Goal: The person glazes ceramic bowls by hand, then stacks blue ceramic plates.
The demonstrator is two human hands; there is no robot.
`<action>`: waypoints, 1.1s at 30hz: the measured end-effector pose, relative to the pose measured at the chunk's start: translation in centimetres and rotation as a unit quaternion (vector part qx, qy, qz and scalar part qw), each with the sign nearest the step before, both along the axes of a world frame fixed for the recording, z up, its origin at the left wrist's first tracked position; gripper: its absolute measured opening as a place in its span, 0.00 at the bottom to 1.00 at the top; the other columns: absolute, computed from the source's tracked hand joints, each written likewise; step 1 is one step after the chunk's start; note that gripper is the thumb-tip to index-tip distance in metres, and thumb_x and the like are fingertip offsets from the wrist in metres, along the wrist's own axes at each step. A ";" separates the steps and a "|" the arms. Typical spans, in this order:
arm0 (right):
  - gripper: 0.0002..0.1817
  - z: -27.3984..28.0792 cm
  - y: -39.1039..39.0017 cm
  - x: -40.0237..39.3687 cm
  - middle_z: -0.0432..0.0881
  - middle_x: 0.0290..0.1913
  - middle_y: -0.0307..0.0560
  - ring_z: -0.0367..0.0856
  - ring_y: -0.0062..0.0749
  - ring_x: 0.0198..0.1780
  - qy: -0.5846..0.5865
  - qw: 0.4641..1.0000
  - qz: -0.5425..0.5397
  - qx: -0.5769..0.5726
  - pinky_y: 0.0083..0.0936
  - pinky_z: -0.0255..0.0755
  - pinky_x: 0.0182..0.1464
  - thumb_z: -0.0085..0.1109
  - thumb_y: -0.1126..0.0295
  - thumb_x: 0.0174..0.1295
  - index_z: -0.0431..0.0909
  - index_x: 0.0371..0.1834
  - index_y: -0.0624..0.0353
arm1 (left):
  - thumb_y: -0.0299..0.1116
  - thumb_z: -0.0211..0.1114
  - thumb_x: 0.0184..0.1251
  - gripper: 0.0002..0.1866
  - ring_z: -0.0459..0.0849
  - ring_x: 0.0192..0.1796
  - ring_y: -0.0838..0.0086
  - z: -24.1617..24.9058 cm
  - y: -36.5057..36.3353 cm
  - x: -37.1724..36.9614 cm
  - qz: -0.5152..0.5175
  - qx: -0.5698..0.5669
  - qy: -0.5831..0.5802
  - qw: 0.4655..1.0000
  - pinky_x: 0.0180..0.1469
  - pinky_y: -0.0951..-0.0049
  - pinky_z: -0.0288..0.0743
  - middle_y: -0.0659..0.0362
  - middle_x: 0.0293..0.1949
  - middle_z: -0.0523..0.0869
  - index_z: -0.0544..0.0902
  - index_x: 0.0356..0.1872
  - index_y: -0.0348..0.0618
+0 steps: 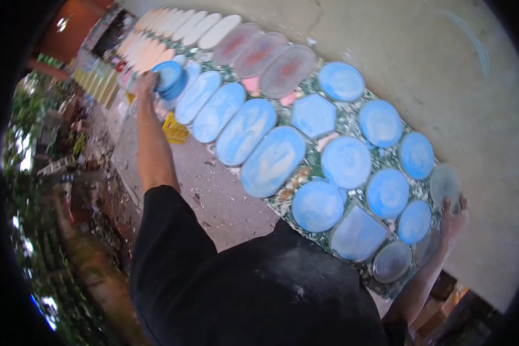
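Left hand point(148, 82) at edge of stacked round blue pieces point(168, 74); grip unclear. Right hand point(455, 219), fingers extended, at grey disc point(444, 180). Between: blue ovals point(220, 112), blue hexagon point(314, 115) on speckled green table point(347, 118).

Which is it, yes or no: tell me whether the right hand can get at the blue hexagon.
Probably yes: the right hand, at a grey disc, has only low blue discs between it and the hexagon; nothing tall blocks it.

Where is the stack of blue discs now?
In the head view, the stack of blue discs is at upper left, at the person's left hand, by the far end of the row of blue ovals.
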State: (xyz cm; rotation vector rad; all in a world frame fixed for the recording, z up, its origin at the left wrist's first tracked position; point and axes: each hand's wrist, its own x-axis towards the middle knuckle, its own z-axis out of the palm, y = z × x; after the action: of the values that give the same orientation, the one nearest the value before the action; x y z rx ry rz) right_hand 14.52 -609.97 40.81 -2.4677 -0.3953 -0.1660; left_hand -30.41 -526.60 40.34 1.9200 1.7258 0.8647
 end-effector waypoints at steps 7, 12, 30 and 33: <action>0.27 6.3 4.1 -8.5 0.72 0.56 0.59 0.70 0.53 0.59 -0.019 0.993 0.033 -0.108 0.39 0.66 0.60 0.67 0.65 0.52 0.72 0.56 0.62 | 0.46 0.55 0.52 0.23 0.84 0.34 0.54 -3.1 3.0 -1.2 -0.044 0.106 0.232 0.966 0.40 0.55 0.72 0.41 0.29 0.85 0.84 0.30 0.31; 0.26 8.5 2.5 -11.8 0.73 0.53 0.59 0.71 0.53 0.56 0.042 0.985 0.113 -0.126 0.41 0.66 0.58 0.68 0.66 0.51 0.73 0.53 0.63 | 0.61 0.50 0.59 0.35 0.77 0.55 0.44 -5.7 7.2 -1.3 -0.013 0.143 0.250 0.957 0.57 0.52 0.67 0.33 0.46 0.80 0.82 0.47 0.35; 0.24 7.3 12.6 -4.9 0.76 0.49 0.63 0.76 0.51 0.51 0.006 0.996 0.087 -0.004 0.38 0.68 0.54 0.65 0.68 0.54 0.72 0.53 0.68 | 0.33 0.61 0.65 0.21 0.78 0.54 0.64 4.6 -53.8 28.8 -0.598 -0.127 -0.168 0.773 0.54 0.67 0.72 0.48 0.51 0.78 0.71 0.56 0.35; 0.13 8.8 11.4 -9.3 0.83 0.35 0.52 0.82 0.38 0.36 0.005 0.977 0.085 0.197 0.30 0.73 0.41 0.63 0.70 0.57 0.78 0.43 0.65 | 0.36 0.57 0.69 0.24 0.76 0.56 0.68 5.0 -55.3 28.1 -0.574 -0.255 -0.264 0.732 0.55 0.70 0.70 0.48 0.53 0.76 0.66 0.60 0.31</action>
State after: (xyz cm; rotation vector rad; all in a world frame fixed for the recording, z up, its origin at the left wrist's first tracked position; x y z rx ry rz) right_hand 5.21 -598.55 49.60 -2.0345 -0.5142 -0.1444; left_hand -2.33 -581.93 45.30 1.6356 0.1841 0.2966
